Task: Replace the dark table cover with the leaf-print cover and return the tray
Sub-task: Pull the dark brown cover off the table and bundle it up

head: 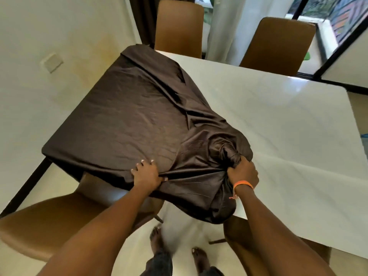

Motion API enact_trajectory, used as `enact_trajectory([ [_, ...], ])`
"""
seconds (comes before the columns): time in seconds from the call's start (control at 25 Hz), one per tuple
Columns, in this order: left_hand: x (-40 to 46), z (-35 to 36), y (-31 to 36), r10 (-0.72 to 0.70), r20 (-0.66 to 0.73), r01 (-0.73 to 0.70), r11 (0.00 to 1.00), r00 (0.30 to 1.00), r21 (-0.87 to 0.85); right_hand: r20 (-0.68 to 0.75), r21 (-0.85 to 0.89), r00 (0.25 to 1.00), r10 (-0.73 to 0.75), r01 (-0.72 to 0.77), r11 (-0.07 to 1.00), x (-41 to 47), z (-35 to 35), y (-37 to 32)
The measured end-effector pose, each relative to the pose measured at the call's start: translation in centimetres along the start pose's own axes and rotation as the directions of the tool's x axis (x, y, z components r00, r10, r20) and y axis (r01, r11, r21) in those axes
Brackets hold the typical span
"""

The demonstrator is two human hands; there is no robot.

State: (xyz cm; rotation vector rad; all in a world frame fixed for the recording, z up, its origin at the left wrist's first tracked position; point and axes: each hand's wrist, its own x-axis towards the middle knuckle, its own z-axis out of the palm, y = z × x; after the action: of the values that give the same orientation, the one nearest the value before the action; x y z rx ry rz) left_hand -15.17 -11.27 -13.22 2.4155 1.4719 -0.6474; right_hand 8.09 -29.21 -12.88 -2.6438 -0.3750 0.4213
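Two hands gathering the dark table cover (127, 116).
My left hand (146, 174) pinched a satin fold; my right hand (242, 173) clenched a bunched knot, baring the glossy white table (278, 120).

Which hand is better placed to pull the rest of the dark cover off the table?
Probably the left hand. It holds the dark cover beside the part still spread over the table, while the right hand grips the gathered bunch.
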Motion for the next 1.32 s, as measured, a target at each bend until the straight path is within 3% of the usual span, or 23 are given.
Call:
enact_trajectory([
  [0.08,1.4,-0.4,-0.1,0.169,-0.183,-0.169,0.985,0.968,0.015,-0.056,0.121,0.990,0.130,-0.122,0.985,-0.7,0.6,-1.8],
  [0.2,2.6,-1.4,0.9,0.176,-0.187,-0.222,0.939,0.967,-0.263,-0.062,0.199,0.966,0.252,-0.235,0.951,-3.0,2.9,-5.9],
  [0.36,4.4,-4.1,4.7,0.174,-0.004,-0.138,0.768,0.985,-0.625,0.142,0.020,0.987,0.073,-0.077,0.997,-6.4,6.7,-11.3],
  [0.52,6.2,-6.5,6.8,0.273,0.180,0.016,0.513,0.945,-0.858,0.396,-0.050,0.915,-0.072,0.100,0.994,-4.8,6.3,-12.2],
  [0.56,6.5,-6.9,7.0,0.319,0.240,0.081,0.441,0.917,-0.894,0.396,-0.098,0.916,-0.071,0.119,0.988,-4.4,6.2,-12.1],
  [0.64,6.6,-8.0,7.2,0.409,0.347,0.217,0.331,0.844,-0.918,0.255,-0.103,0.967,-0.018,0.046,0.994,-3.8,6.5,-12.4],
  [0.72,7.1,-9.2,7.3,0.489,0.329,0.144,0.377,0.808,-0.915,0.108,-0.117,0.994,-0.020,0.032,0.993,-2.6,6.8,-12.8],
  [0.76,7.4,-9.8,6.8,0.507,0.268,-0.025,0.498,0.819,-0.867,0.079,-0.143,0.995,-0.055,0.066,0.988,-1.6,6.7,-12.8],
  [0.84,9.4,-8.6,3.9,0.481,0.111,-0.362,0.775,0.870,-0.519,0.068,-0.151,0.993,-0.098,0.107,0.983,0.7,6.1,-12.2],
  [0.88,10.0,-7.2,1.3,0.436,0.061,-0.405,0.873,0.898,-0.271,0.061,-0.131,0.994,-0.088,0.095,0.987,1.7,5.7,-11.6],
  [0.92,10.5,-6.3,-1.9,0.326,0.055,-0.314,0.936,0.944,-0.160,0.054,-0.111,0.996,-0.076,0.081,0.991,3.0,5.5,-11.6],
  [1.0,10.7,-4.4,-6.9,0.105,0.085,-0.095,0.989,0.991,-0.115,0.035,-0.071,0.999,-0.037,0.039,0.997,4.8,5.0,-11.2],
  [1.08,11.2,-3.9,-9.0,0.059,-0.025,-0.060,0.998,0.998,-0.037,0.013,-0.057,0.999,-0.036,0.037,0.998,5.5,5.1,-11.6],
  [1.16,11.8,-4.9,-8.1,0.064,-0.141,-0.080,0.990,0.988,-0.113,-0.008,-0.071,0.999,-0.039,0.038,0.997,5.1,5.8,-12.0],
  [1.32,11.6,-7.2,-2.2,-0.010,-0.126,-0.039,0.925,0.992,-0.377,-0.001,-0.119,0.999,-0.035,0.034,0.992,2.7,7.2,-13.1],
])
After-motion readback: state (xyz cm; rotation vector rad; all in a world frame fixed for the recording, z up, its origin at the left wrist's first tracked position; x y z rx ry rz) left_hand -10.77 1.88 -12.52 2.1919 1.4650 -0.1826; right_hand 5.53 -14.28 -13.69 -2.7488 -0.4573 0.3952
